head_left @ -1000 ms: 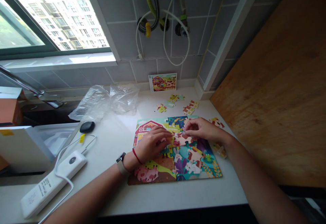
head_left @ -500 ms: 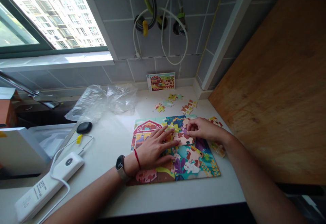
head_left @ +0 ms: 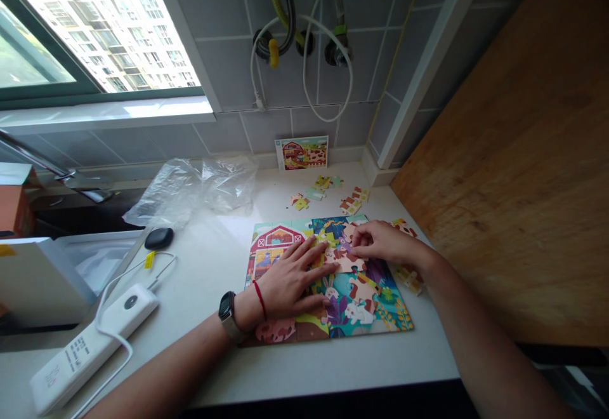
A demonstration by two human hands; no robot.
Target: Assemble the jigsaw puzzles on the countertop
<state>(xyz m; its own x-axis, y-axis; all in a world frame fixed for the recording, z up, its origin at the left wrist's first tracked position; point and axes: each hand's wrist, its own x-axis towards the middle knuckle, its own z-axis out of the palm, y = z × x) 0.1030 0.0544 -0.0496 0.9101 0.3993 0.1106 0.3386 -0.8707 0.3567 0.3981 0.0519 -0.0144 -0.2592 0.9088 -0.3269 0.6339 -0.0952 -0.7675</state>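
Note:
A colourful jigsaw puzzle (head_left: 394, 317) lies on a board on the white counter, with a red barn, rabbits and a spotted cow in its picture. My left hand (head_left: 297, 276) lies flat across its middle, fingers spread, covering part of the picture. Over the upper right of the board, my right hand (head_left: 378, 241) is closed in a pinch on a puzzle piece (head_left: 349, 231) beside the joined cow pieces (head_left: 345, 260). The fingers hide part of that piece. One spotted piece (head_left: 364, 291) sits loosely on the lower right of the board.
Loose puzzle pieces (head_left: 354, 200) are scattered behind the board, and more pieces (head_left: 409, 277) lie at its right. A picture card (head_left: 303, 153) leans against the wall. Clear plastic bags (head_left: 190, 190), a black pod (head_left: 158, 239) and a white power strip (head_left: 95, 349) are left. A wooden panel (head_left: 514, 171) bounds the right.
Hardly anything differs. Both hands keep their places on the puzzle, and the whole view has shifted very slightly.

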